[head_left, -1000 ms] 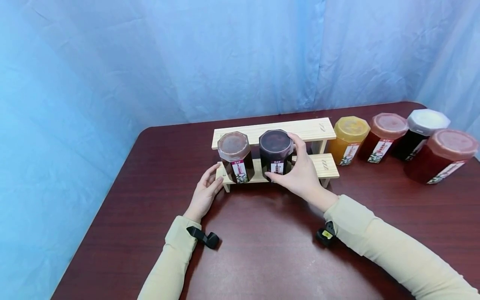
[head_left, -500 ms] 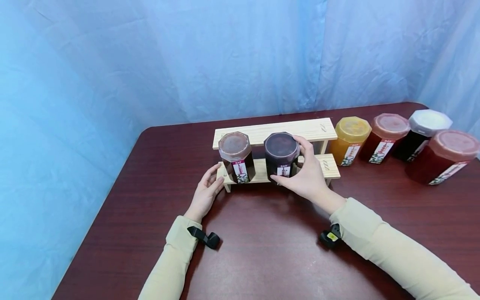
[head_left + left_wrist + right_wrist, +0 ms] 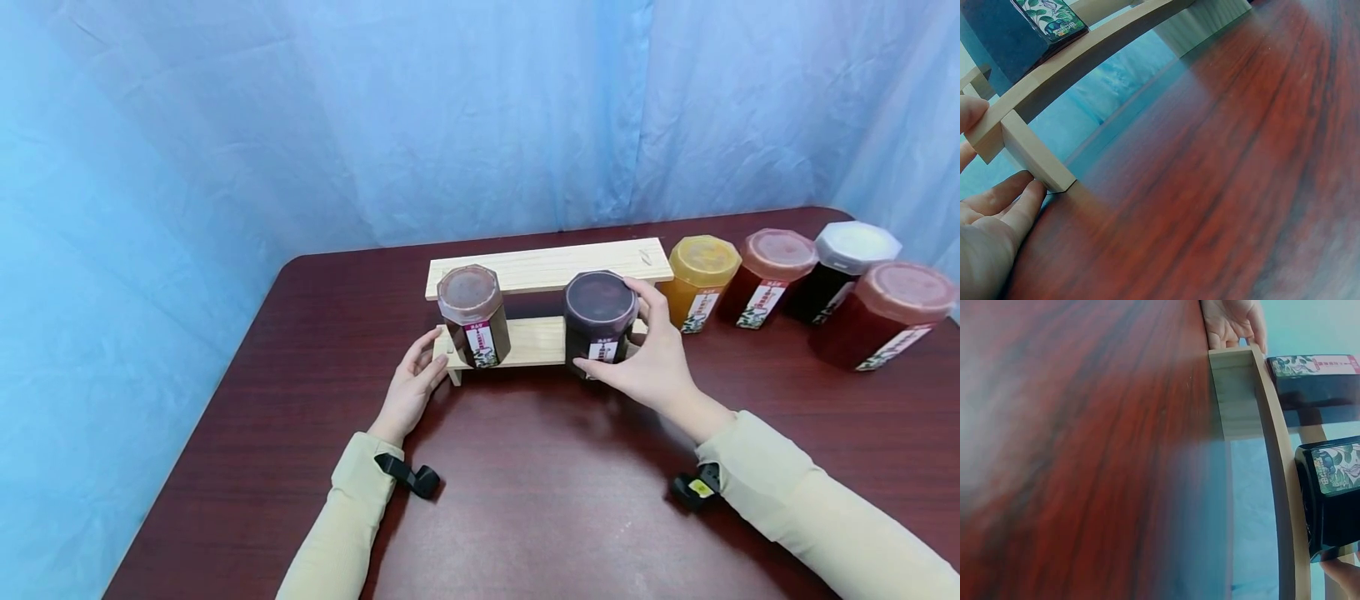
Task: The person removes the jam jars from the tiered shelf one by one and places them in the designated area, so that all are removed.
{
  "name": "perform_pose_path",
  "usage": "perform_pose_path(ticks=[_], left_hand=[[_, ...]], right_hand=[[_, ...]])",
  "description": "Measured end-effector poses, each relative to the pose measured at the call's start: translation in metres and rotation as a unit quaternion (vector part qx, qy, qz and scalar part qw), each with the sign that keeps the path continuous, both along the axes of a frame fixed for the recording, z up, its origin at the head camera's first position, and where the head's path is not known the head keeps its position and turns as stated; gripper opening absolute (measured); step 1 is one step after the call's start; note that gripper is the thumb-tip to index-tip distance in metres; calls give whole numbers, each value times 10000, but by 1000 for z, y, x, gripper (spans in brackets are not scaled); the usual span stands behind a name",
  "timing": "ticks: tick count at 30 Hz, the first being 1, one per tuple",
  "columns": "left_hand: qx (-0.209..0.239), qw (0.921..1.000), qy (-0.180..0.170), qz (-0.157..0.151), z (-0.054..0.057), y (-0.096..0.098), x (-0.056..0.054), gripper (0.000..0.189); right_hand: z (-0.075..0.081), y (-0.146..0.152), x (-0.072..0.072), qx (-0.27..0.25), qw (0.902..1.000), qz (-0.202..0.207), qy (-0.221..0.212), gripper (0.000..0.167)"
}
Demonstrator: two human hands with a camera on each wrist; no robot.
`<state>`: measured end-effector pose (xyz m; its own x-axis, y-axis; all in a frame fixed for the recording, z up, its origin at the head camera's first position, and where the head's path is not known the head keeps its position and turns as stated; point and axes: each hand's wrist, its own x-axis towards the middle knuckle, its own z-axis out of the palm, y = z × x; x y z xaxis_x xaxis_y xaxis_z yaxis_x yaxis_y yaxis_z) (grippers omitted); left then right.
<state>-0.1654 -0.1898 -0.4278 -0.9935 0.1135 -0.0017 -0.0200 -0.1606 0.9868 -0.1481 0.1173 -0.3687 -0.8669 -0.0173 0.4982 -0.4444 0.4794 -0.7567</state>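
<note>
A two-tier wooden rack [image 3: 531,342] stands on the table. My left hand [image 3: 408,387] holds the left end of its lower board; in the left wrist view, fingertips [image 3: 1025,194] lie against the rack's leg. A brown jar [image 3: 472,312] with a pale octagonal lid stands upright on the left part of that board. My right hand [image 3: 648,358] grips a dark purple jar [image 3: 596,321], thumb in front and fingers at the far right side. This jar is right at the lower board, towards its right end. The right wrist view shows its base [image 3: 1316,506] overlapping the board's front edge.
To the right of the rack stand a yellow jar [image 3: 701,279], a red jar [image 3: 768,275], a black jar with a white lid [image 3: 847,267] and a larger-looking red jar [image 3: 881,317]. A blue curtain [image 3: 480,125] hangs behind the dark red table [image 3: 525,500].
My right hand has moved the dark purple jar rightward along the lower board, away from the brown jar. My left hand and the rack have stayed in place.
</note>
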Motion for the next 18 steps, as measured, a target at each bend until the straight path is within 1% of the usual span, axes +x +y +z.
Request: perform_pose_path(ticks=[5,10,16,18], left_hand=[[-69,10000,-11,4,0,-1,0,51],[-88,10000,-16,-8,0,0,0,51],[-123,9999,-14,-25,-1,0,0,51],[-140,9999,-8,-25,-1,-1,0,51]], right_hand=[[0,7,5,-136,9999,-39,-39,109],[1,16,9,-232,9996,-120,68,109],[1,29,12,-122,9992,-331,181,110],[1,34,13,-124,9990,-342,262,110]])
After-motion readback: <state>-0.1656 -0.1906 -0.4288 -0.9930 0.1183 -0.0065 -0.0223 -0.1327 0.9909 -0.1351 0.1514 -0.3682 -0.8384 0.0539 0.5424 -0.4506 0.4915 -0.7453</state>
